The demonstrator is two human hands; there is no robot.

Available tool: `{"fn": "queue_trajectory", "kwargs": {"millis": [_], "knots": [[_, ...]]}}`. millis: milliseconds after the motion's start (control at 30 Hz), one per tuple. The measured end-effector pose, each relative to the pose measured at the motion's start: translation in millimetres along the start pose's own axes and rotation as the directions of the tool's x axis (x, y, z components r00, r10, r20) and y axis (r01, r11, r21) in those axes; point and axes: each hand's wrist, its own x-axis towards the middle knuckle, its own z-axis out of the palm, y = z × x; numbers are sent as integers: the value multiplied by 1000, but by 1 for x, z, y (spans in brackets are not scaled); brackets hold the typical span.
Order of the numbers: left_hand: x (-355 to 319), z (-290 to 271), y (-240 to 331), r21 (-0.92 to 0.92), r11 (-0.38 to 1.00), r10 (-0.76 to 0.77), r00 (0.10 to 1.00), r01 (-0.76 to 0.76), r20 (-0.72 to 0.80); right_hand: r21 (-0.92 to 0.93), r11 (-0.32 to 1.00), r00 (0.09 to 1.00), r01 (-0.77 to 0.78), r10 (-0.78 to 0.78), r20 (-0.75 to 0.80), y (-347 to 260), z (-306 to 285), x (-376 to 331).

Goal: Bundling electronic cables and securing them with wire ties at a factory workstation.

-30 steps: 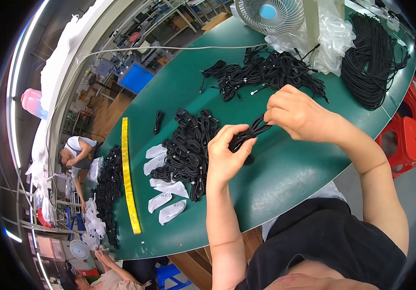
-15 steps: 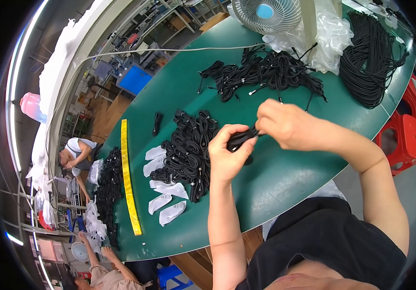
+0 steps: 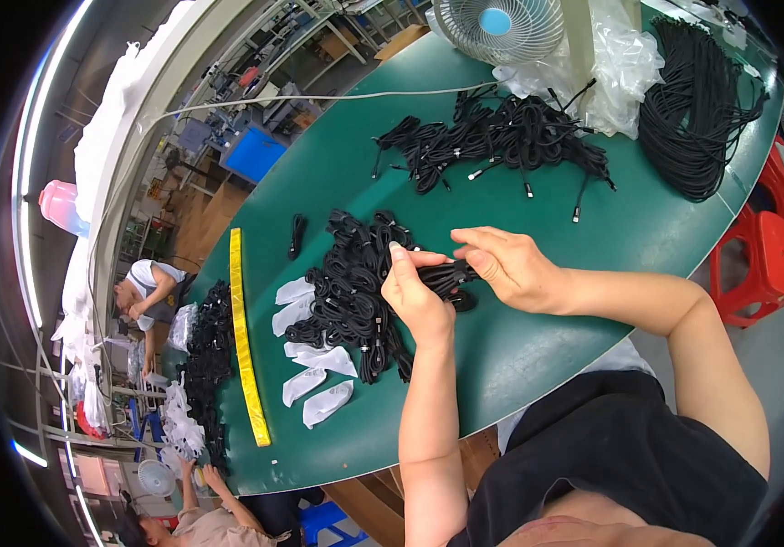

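Note:
A black cable coiled into a bundle [image 3: 449, 274] is held above the green table in front of me. My left hand [image 3: 417, 294] is closed round its left part, with the thumb pointing up. At the right end of the coil is my right hand [image 3: 517, 272], its thumb against the cable and its fingers fairly straight; its palm side is partly hidden. Just below the hands, another black coil [image 3: 462, 302] lies on the table. A pile of black coiled cables [image 3: 346, 296] spreads to the left of my left hand.
Several white pouches [image 3: 328, 404] lie beside the pile, near a yellow strip [image 3: 248, 346]. Loose cables [image 3: 510, 137], a long cable bundle [image 3: 697, 109], clear plastic [image 3: 624, 68] and a fan [image 3: 499, 27] are farther back. Two co-workers sit at left; red stools [image 3: 756, 269] stand at right.
My right hand has come down and left; its fingers have straightened from a pinch at the coil's end. My left hand has shifted slightly left and turned, with the coil still in it.

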Motion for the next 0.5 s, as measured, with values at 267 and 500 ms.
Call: {"fn": "queue_trajectory", "kwargs": {"millis": [267, 500], "knots": [[6, -6, -13, 374, 864, 325, 941, -337, 97, -49, 991, 985, -126, 131, 112, 5, -9, 11], [19, -15, -20, 491, 844, 1, 916, -215, 400, -66, 925, 910, -374, 380, 166, 27, -19, 16]]}}
